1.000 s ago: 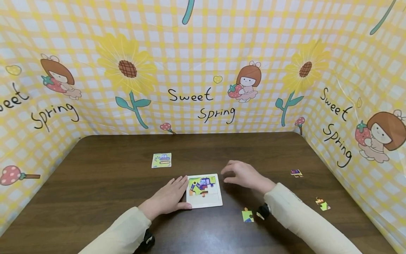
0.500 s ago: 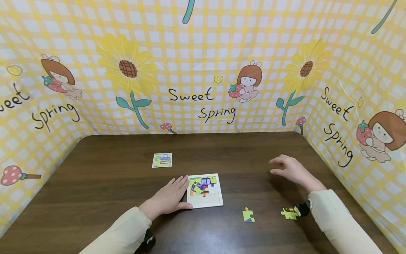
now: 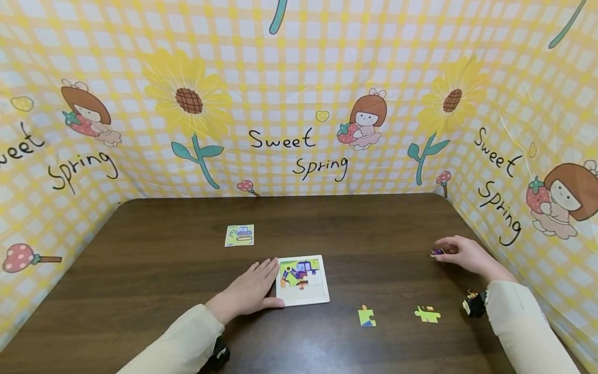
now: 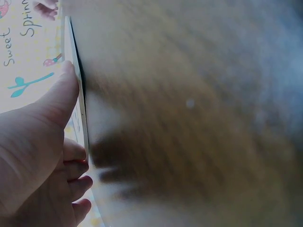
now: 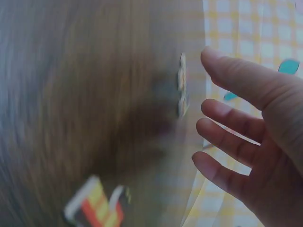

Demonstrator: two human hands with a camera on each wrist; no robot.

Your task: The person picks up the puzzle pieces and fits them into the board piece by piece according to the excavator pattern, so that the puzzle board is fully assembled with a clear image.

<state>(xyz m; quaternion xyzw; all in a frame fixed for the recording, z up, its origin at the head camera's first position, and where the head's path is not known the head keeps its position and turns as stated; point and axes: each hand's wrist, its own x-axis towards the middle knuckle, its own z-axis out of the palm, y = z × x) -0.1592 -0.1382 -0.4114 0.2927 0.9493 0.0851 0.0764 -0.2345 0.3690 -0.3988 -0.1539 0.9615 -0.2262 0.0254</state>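
My left hand (image 3: 245,291) lies flat at the left side of a white puzzle tray (image 3: 306,298), its thumb on the near corner. In the left wrist view, the thumb and fingertips meet the edge of the tray (image 4: 80,90). Assembled pieces in the tray's upper part show a purple-blue excavator (image 3: 299,272). Far to the right, my right hand (image 3: 469,257) hovers at a small purple puzzle piece (image 3: 436,253), thumb and fingers spread around it. The right wrist view shows the fingers extended and apart from that piece (image 5: 182,85).
Two green puzzle pieces, one with a blue corner (image 3: 367,316) and one notched (image 3: 427,315), lie right of the tray. Another piece (image 3: 472,293) is partly hidden by the right wrist's black camera (image 3: 476,305). A picture card (image 3: 240,236) lies behind the tray.
My right hand has moved from beside the tray far to the right, reaching the purple piece. It has uncovered the notched green piece. My left hand stays on the tray.
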